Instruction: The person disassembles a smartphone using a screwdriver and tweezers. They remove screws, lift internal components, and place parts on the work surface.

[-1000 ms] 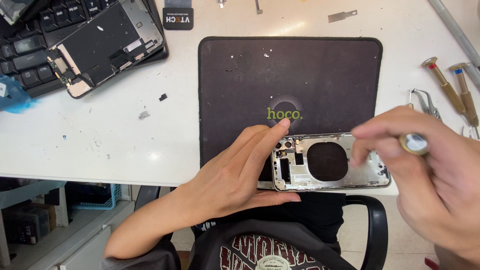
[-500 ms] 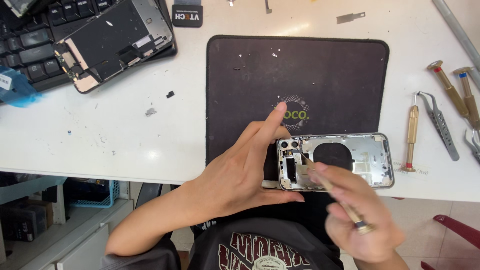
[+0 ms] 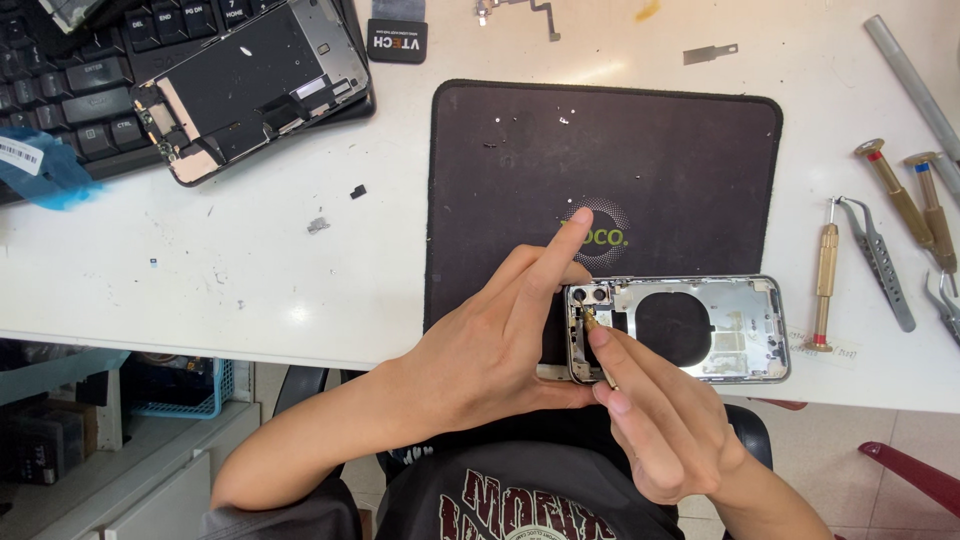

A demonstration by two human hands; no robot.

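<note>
Head view: left hand (image 3: 490, 350) clamps the left end of the phone shell (image 3: 700, 328), thumb under the near edge, index stretched along the far edge, prob. to stop it sliding while worked on. Shell lies open side up at the near right corner of the black mat (image 3: 600, 170), overhanging the near table edge. Right hand (image 3: 660, 420) pinches a thin driver (image 3: 592, 325), fingers closed round the shaft, tip down by the camera corner of the shell; angled in so the tip sits where the small parts are.

Count: 1 shell, 1 mat, 1 driver in hand. Right of mat, parked within reach: 3 brass drivers, one (image 3: 822, 285) just beside the shell, two (image 3: 915, 205) farther right; 1 pair of tweezers (image 3: 880, 262) between them, maybe a 2nd tool at the frame edge, can't tell. Far left: 1 stripped screen assy (image 3: 250, 85) resting on 1 keyboard (image 3: 70, 90), out of the way. A few loose bits on the white table (image 3: 250, 270).
</note>
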